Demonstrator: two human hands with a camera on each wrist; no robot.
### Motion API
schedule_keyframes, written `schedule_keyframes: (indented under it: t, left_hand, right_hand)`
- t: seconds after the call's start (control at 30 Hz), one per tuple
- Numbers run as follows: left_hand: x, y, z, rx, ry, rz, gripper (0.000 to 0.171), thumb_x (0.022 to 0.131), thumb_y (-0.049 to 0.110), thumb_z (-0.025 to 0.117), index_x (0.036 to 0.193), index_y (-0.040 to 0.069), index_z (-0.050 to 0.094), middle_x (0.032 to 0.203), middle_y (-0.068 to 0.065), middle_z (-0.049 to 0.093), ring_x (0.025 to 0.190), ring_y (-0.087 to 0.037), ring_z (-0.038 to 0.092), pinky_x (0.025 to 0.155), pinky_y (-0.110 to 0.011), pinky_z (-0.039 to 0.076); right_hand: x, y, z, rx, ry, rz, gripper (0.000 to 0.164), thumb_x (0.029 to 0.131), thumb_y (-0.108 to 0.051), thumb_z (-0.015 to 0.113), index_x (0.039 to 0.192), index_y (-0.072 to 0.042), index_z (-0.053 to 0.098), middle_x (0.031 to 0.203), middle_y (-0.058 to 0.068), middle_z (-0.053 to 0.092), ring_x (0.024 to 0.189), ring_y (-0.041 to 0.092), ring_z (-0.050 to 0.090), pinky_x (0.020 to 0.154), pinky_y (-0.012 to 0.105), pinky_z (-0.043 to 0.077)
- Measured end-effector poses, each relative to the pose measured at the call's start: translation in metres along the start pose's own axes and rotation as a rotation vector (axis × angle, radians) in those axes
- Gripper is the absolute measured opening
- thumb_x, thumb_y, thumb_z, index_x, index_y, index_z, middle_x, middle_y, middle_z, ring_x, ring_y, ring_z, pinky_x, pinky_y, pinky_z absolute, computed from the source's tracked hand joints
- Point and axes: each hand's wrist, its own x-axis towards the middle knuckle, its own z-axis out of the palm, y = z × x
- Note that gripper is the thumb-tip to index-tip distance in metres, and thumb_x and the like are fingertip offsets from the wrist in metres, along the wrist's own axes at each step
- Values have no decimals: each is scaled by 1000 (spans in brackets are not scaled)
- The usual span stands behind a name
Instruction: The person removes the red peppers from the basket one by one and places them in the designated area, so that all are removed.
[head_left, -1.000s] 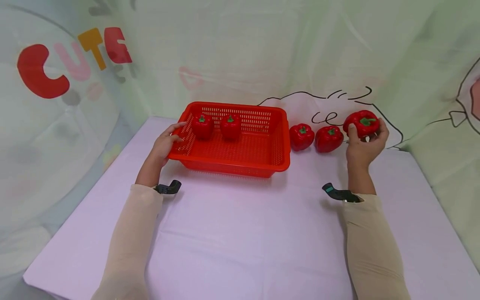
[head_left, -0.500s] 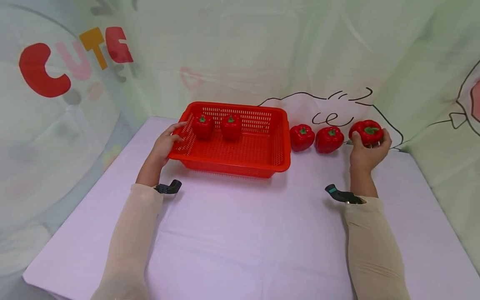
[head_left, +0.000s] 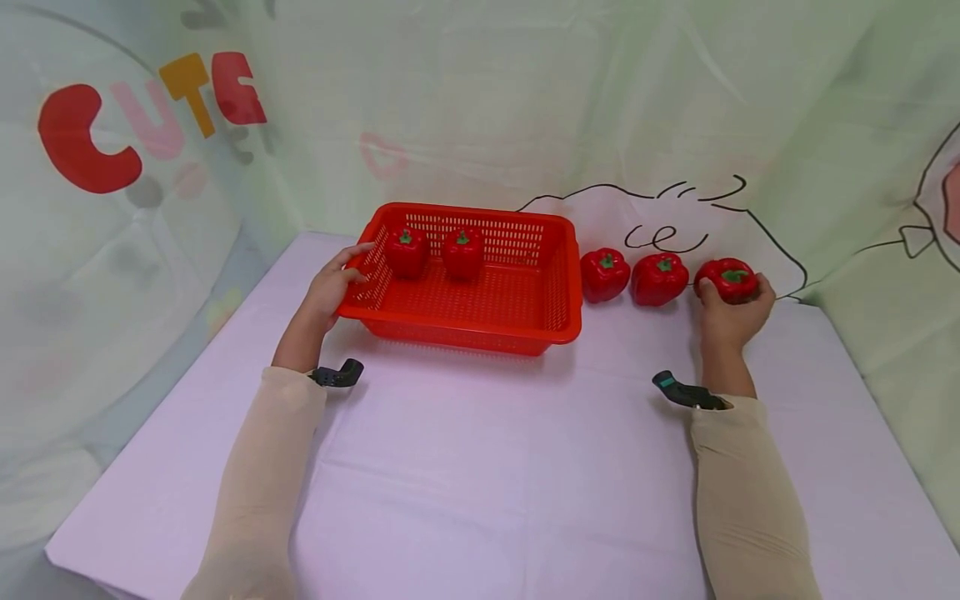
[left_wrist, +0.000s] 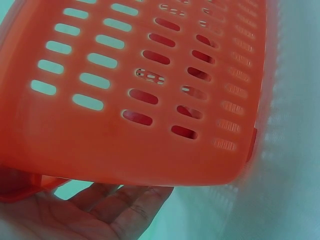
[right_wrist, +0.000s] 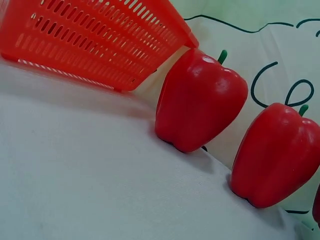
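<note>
My left hand [head_left: 333, 285] grips the left end of a red perforated plastic basket [head_left: 450, 333]. In the left wrist view its fingers [left_wrist: 135, 210] lie against the basket's rim [left_wrist: 125, 177]. Two red bell peppers [head_left: 406, 254] stand inside, toward the back left. At the right, my right hand [head_left: 731, 317] holds another red bell pepper [head_left: 723, 279] with its green stem showing, low at the table's back edge. Its underside is hidden by the hand. The right wrist view shows no hand, only a sliver of red at the right edge.
Between basket and right hand stand two more bell peppers, a left one [head_left: 604, 275] and a right one [head_left: 659, 279]. The left one is close beside the basket. A pale cloth covers the table [head_left: 487, 467]. A printed curtain [head_left: 465, 100] hangs right behind.
My right hand has lowered its bell pepper from above the table to the level of the two beside it, and its stem has tilted. The left hand and basket have stayed put.
</note>
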Motion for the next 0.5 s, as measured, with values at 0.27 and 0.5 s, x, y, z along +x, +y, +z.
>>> schedule_keyframes:
  t: [0.27,0.5]
  left_hand:
    - [0,-1,0,-2,-3,10,55,96,10,43,143,37,47,157,-2,32,135,-28,39,104,-47,49]
    - [0,0,0,-4,-5,3,55,96,10,42,143,38,46,158,-2,31,136,-28,38,105,-47,49]
  right_hand:
    - [3,6,-1,21,-18,76,87,85,-36,74,152,-36,18,161,-16,17,150,2,10,118,21,30]
    - [3,6,-1,22,-31,129,92,83,-37,76,152,-38,16,161,-18,16,150,2,8,117,25,32]
